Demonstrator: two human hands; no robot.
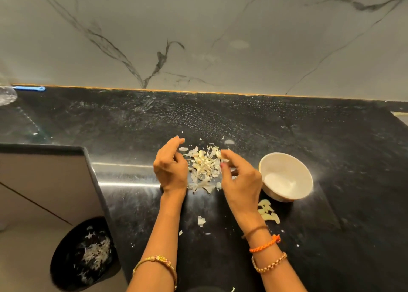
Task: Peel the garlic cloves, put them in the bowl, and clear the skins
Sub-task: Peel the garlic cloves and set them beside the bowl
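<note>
A heap of pale garlic skins (204, 166) lies on the black counter between my two hands. My left hand (171, 167) stands on edge at the heap's left side, fingers loosely curved toward it and holding nothing. My right hand (239, 177) is at the heap's right side, its fingertips touching the skins at the heap's far edge; whether it pinches a piece I cannot tell. A white bowl (287, 159) stands just right of my right hand; its contents look pale and blurred. A few garlic pieces (268, 212) lie in front of the bowl.
Loose skin scraps (201, 221) lie nearer me on the black counter (331, 137). Below the counter's left edge stands a black bin (66, 258) with skins in it. A marble wall rises behind. A blue object (31, 88) lies at the back left.
</note>
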